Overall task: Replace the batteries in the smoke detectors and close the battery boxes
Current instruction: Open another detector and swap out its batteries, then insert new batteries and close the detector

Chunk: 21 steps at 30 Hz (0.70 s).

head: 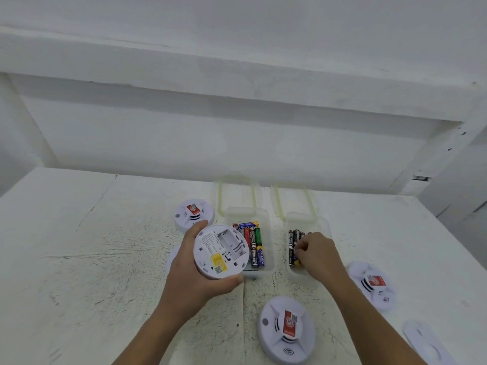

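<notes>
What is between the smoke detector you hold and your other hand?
Head view: a clear box of batteries sits between the held smoke detector and the right hand.

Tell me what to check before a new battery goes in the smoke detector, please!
1. Smoke detector gripped by left hand: ok.
2. Battery compartment open, empty: ok.
3. Right hand reaching batteries in right battery box: ok.
4. A battery actually pinched: cannot tell.
5. Polarity marks in compartment readable: cannot tell.
</notes>
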{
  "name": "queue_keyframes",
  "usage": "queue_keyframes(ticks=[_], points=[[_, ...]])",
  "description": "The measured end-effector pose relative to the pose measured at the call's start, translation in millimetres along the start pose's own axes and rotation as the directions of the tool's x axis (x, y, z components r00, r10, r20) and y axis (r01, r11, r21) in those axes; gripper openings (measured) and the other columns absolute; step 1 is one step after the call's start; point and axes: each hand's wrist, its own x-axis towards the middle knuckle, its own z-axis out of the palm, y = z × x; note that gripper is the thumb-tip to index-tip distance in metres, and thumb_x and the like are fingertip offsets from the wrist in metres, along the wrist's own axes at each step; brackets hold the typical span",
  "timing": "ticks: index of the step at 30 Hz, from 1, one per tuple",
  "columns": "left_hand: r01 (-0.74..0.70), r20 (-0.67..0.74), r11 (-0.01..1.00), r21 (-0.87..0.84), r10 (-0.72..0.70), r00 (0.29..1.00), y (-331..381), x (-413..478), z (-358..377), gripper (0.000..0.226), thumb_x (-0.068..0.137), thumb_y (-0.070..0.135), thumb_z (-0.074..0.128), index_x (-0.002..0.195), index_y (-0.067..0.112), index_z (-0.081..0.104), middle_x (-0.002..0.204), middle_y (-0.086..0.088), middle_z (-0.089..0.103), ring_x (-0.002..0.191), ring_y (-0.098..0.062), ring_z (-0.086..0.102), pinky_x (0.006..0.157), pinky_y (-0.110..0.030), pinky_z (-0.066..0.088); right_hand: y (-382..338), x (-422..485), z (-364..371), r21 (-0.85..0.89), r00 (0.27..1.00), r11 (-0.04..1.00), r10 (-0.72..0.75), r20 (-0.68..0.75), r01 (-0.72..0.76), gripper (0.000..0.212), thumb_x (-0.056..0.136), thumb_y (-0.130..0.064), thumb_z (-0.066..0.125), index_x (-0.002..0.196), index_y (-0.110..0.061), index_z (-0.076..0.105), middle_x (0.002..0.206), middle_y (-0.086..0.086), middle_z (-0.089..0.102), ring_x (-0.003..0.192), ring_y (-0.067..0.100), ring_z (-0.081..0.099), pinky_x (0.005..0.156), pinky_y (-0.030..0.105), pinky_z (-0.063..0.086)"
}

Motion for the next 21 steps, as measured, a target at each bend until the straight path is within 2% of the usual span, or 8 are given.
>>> queue_keyframes(ticks=[6, 10, 13, 15, 17, 19, 21], points=[[-0.002, -0.019, 1.000, -0.013, 0.002, 1.000, 3.0, 1.1, -5.3, 0.092, 0.042, 0.039, 0.089, 0.121, 0.045, 0.042, 0.114, 0.036, 0.054, 0.104, 0.008, 0.056, 0.071, -0.008, 0.050, 2.9, 5.2, -7.9, 0.108, 1.000, 0.994, 0.021, -0.021, -0.018, 0.013, 0.084, -0.002, 0.055, 0.078, -0.008, 0.065, 0.073, 0.011, 0.069, 0.066, 0.029, 0.069, 0.068, 0.040, 0.059], [0.014, -0.046, 1.000, -0.015, -0.015, 0.999, 0.3, 1.6, -8.6, 0.094, 0.041, 0.038, 0.091, 0.121, 0.042, 0.042, 0.113, 0.038, 0.054, 0.103, 0.011, 0.055, 0.071, -0.007, 0.049, -7.1, 8.9, -17.0, 0.033, 0.996, 0.998, -0.047, -0.080, 0.050, 0.012, 0.088, -0.012, 0.056, 0.080, -0.011, 0.065, 0.076, 0.005, 0.067, 0.067, 0.021, 0.066, 0.060, 0.029, 0.050], [0.012, -0.063, 1.000, -0.013, -0.013, 0.998, -0.3, 0.7, -9.7, 0.095, 0.045, 0.019, 0.097, 0.119, 0.043, 0.042, 0.109, 0.042, 0.054, 0.101, 0.013, 0.055, 0.068, -0.006, 0.048, -27.2, 8.6, -16.4, -0.005, 0.964, 0.975, -0.221, -0.148, 0.223, 0.007, 0.090, -0.013, 0.058, 0.088, -0.013, 0.065, 0.083, -0.002, 0.065, 0.072, 0.010, 0.059, 0.062, 0.016, 0.042], [0.019, -0.063, 0.999, -0.025, -0.021, 0.998, 0.2, 0.9, -9.9, 0.093, 0.045, 0.016, 0.096, 0.117, 0.044, 0.043, 0.107, 0.042, 0.054, 0.099, 0.014, 0.055, 0.066, -0.006, 0.048, -45.1, 6.4, -10.3, 0.000, 0.937, 0.938, -0.346, -0.050, 0.346, 0.008, 0.090, -0.013, 0.058, 0.094, -0.015, 0.065, 0.087, -0.006, 0.063, 0.075, 0.005, 0.057, 0.068, 0.012, 0.041], [0.028, -0.068, 0.999, -0.026, -0.030, 0.997, 0.4, 1.2, -11.1, 0.093, 0.042, 0.022, 0.096, 0.114, 0.049, 0.044, 0.108, 0.039, 0.056, 0.099, 0.012, 0.056, 0.066, -0.008, 0.049, -60.4, 3.3, 1.1, -0.048, 0.890, 0.895, -0.433, 0.139, 0.443, 0.012, 0.090, -0.013, 0.058, 0.098, -0.015, 0.066, 0.094, -0.005, 0.065, 0.076, 0.004, 0.056, 0.074, 0.017, 0.043], [0.047, -0.090, 0.999, -0.026, -0.049, 0.995, 0.1, 1.5, -13.0, 0.090, 0.042, 0.026, 0.091, 0.112, 0.055, 0.043, 0.110, 0.037, 0.057, 0.098, 0.011, 0.058, 0.066, -0.012, 0.051, -71.8, 3.8, 13.7, -0.155, 0.846, 0.845, -0.464, 0.263, 0.512, 0.015, 0.088, -0.008, 0.057, 0.098, -0.014, 0.066, 0.098, 0.001, 0.067, 0.083, 0.012, 0.058, 0.074, 0.023, 0.045], [0.065, -0.111, 0.997, -0.046, -0.070, 0.991, -1.6, 1.4, -15.2, 0.091, 0.041, 0.026, 0.090, 0.115, 0.052, 0.043, 0.109, 0.036, 0.057, 0.097, 0.010, 0.059, 0.066, -0.012, 0.050, -82.2, 6.3, 25.5, -0.291, 0.825, 0.787, -0.440, 0.355, 0.545, 0.022, 0.084, 0.000, 0.055, 0.099, -0.014, 0.066, 0.101, 0.005, 0.066, 0.089, 0.020, 0.060, 0.075, 0.028, 0.049]])
